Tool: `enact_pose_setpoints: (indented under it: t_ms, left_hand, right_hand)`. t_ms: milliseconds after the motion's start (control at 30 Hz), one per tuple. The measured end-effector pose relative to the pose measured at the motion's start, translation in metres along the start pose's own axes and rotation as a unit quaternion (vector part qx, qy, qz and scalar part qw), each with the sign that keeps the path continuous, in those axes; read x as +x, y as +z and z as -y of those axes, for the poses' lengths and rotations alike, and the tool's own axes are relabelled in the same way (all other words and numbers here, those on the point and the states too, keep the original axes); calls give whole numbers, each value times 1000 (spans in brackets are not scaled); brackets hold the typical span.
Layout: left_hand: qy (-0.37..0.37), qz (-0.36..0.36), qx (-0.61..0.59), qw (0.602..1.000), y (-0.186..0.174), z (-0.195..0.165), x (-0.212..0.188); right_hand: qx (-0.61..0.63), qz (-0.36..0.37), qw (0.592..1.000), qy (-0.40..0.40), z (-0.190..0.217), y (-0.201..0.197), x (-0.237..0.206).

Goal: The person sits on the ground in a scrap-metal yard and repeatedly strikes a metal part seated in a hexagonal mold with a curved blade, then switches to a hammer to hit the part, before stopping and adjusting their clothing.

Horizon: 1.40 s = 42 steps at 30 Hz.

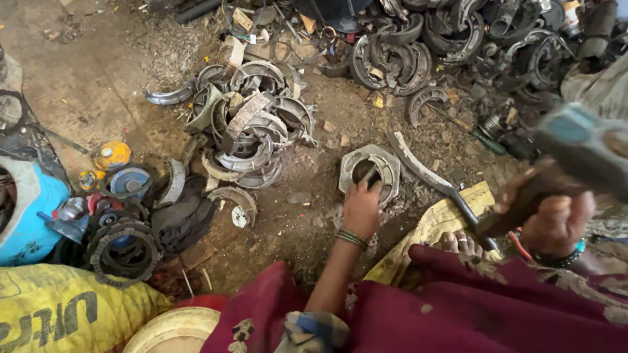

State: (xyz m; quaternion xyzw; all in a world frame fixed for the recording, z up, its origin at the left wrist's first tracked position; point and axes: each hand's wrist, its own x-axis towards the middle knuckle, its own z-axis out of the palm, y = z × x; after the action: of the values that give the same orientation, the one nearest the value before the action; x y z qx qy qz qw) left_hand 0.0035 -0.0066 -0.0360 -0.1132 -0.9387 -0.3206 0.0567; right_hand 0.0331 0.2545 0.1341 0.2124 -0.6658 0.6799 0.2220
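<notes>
Two hands are sharing one job on the dirt floor (91,87). Left hand (361,208) is pinching a small punch-like tool, its tip hidden inside the hexagonal metal ring (370,168) just beyond its fingers, pinning the ring flat to the ground. Right hand (556,222) is clenching a hammer (595,153), lifting it well above and to the right, giving room for a swing.

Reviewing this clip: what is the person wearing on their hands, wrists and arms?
Both hands are bare, no gloves. The left hand has a stack of thin green and gold bangles at the wrist, and a blue, cream and dark checked sleeve covers the upper arm. The right hand has dark bangles with a turquoise piece at the wrist. Maroon cloth with pale embroidery drapes below.
</notes>
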Motion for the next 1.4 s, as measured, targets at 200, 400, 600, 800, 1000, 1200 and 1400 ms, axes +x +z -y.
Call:
enact_pose_setpoints:
  t_ms: [200,400,600,800,1000,1200,1400]
  left_hand:
    - [12,-7,-5,1000,17,1,-1]
    - [2,-25,28,999,34,6,1]
    - [18,-40,37,998,35,9,5]
    - [13,-29,59,998,38,4,7]
    - [2,-37,50,998,39,2,5]
    - [19,-53,116,992,47,2,10]
    - [15,-46,45,998,34,3,10]
  right_hand:
    - [-165,67,966,186,-45,-37,-24]
    - [-377,261,814,357,-139,-12,-69]
    - [-419,121,746,504,-101,-8,-29]
    - [-145,53,982,108,-34,-32,-9]
    - [-265,134,920,254,-95,-24,-45]
    - [-374,167,757,509,-122,-4,-58]
    - [-293,76,866,399,-57,-22,-16]
